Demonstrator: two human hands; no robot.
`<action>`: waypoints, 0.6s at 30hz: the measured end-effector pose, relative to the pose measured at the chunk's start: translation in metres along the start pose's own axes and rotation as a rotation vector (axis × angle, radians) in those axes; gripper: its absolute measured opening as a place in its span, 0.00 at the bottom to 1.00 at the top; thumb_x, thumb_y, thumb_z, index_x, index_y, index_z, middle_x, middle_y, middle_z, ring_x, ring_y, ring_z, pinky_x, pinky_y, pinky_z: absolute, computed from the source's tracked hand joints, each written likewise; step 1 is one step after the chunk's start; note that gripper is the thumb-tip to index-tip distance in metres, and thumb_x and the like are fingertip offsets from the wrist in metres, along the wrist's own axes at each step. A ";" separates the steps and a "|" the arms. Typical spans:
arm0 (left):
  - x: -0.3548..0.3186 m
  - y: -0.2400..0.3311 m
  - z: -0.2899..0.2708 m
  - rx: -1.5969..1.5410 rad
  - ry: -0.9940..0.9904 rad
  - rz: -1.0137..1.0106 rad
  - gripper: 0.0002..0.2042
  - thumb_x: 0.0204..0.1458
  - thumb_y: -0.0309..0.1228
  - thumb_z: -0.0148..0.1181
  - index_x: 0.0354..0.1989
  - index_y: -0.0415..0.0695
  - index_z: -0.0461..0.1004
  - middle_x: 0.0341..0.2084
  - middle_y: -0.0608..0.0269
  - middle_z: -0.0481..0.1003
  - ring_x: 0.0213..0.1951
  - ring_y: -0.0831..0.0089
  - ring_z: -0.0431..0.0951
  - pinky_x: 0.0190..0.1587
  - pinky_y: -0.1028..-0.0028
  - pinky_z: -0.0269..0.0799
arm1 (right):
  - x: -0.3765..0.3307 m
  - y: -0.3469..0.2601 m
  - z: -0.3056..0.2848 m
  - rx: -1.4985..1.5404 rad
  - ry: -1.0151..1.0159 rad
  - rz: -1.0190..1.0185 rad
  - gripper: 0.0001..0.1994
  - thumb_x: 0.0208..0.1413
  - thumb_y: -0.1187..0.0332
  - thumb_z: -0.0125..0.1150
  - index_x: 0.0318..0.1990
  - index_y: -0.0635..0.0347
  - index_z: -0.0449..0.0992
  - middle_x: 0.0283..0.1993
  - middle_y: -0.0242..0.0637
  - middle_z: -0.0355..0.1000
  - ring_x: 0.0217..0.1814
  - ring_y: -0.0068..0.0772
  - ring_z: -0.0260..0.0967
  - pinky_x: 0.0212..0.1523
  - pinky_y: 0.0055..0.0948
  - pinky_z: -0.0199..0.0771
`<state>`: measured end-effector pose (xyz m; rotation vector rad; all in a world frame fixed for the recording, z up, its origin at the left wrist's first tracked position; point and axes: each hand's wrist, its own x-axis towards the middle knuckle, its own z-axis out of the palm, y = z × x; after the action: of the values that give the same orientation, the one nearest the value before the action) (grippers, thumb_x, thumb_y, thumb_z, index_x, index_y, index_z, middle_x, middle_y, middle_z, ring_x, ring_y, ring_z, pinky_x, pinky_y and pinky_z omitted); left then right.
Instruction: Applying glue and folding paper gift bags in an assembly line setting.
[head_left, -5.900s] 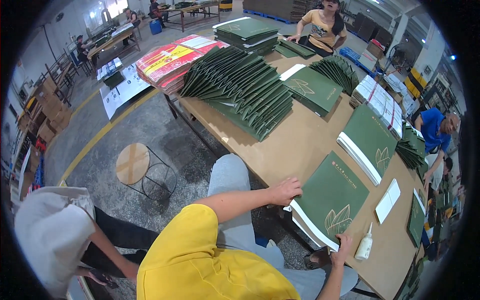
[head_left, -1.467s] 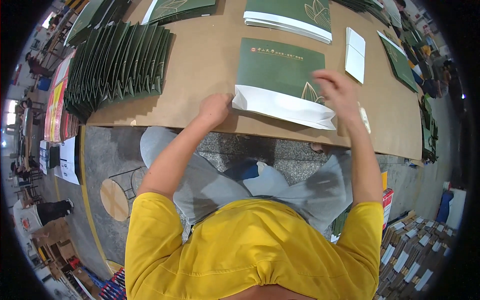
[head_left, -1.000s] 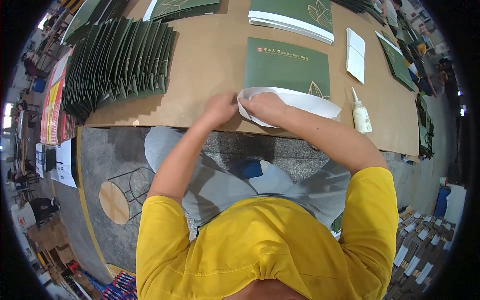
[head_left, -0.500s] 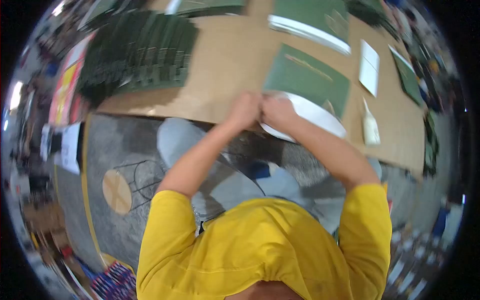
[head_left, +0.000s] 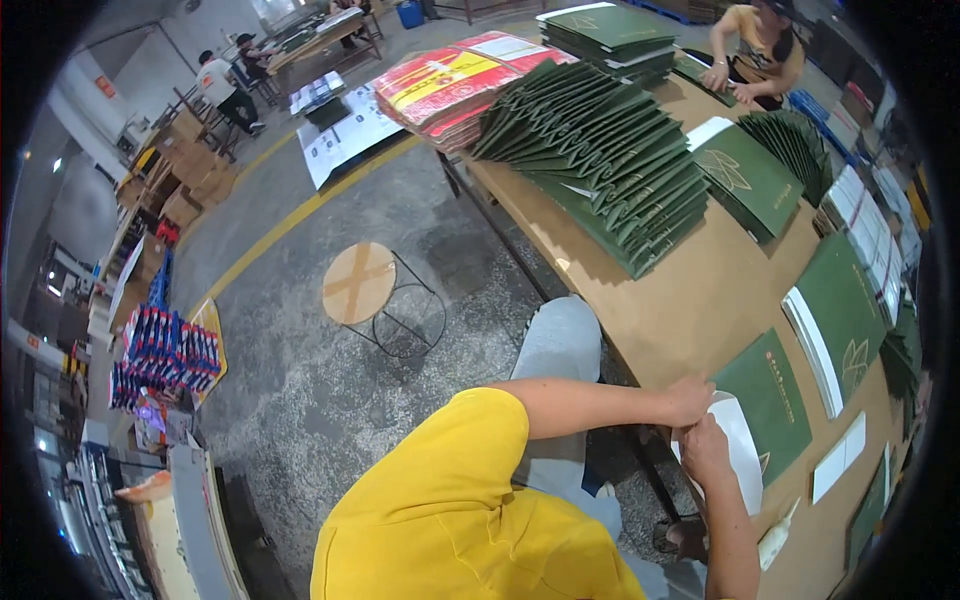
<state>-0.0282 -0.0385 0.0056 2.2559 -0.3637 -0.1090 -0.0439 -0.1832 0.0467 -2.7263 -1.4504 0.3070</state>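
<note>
Stacks of dark green flat paper bags fan across the brown table. Left hand and right hand both pinch the white folded flap of a green paper bag.

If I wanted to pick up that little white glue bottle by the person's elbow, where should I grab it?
Probably around its fat middle. The glue bottle lies on its side on the brown table, thin nozzle pointing up toward the flat green bag. Come from above with fingers on both long sides; the nozzle looks too thin to pinch. Both hands, left hand and right hand, are on the bag's white flap.
</note>
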 end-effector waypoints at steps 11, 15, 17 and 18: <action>0.005 0.001 0.012 0.150 -0.112 0.010 0.15 0.33 0.39 0.65 0.26 0.39 0.76 0.28 0.43 0.74 0.34 0.48 0.75 0.38 0.58 0.71 | -0.028 -0.012 -0.004 0.264 0.235 0.085 0.16 0.51 0.73 0.50 0.49 0.57 0.70 0.43 0.46 0.67 0.45 0.51 0.64 0.45 0.44 0.65; -0.015 -0.010 -0.038 0.313 -0.036 0.030 0.06 0.46 0.26 0.52 0.29 0.35 0.70 0.27 0.43 0.73 0.33 0.48 0.75 0.38 0.55 0.70 | -0.059 -0.018 -0.034 0.277 0.718 0.292 0.13 0.54 0.72 0.51 0.48 0.58 0.71 0.44 0.43 0.70 0.43 0.44 0.67 0.41 0.36 0.68; -0.016 -0.022 -0.042 0.189 0.078 0.057 0.09 0.53 0.27 0.45 0.33 0.35 0.70 0.30 0.41 0.73 0.33 0.45 0.74 0.39 0.53 0.69 | -0.097 -0.014 -0.039 0.525 1.024 0.651 0.09 0.56 0.71 0.51 0.43 0.60 0.73 0.39 0.37 0.72 0.39 0.33 0.69 0.38 0.28 0.69; -0.014 -0.026 -0.039 0.163 0.125 0.101 0.13 0.56 0.30 0.42 0.39 0.34 0.71 0.33 0.38 0.71 0.34 0.43 0.73 0.40 0.53 0.68 | -0.123 -0.003 -0.036 0.492 1.036 0.737 0.09 0.56 0.71 0.51 0.43 0.60 0.73 0.39 0.37 0.72 0.39 0.33 0.69 0.38 0.28 0.69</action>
<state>-0.0282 0.0106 0.0111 2.3854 -0.4320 0.1187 -0.1058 -0.2810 0.1015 -2.2319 -0.0809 -0.5836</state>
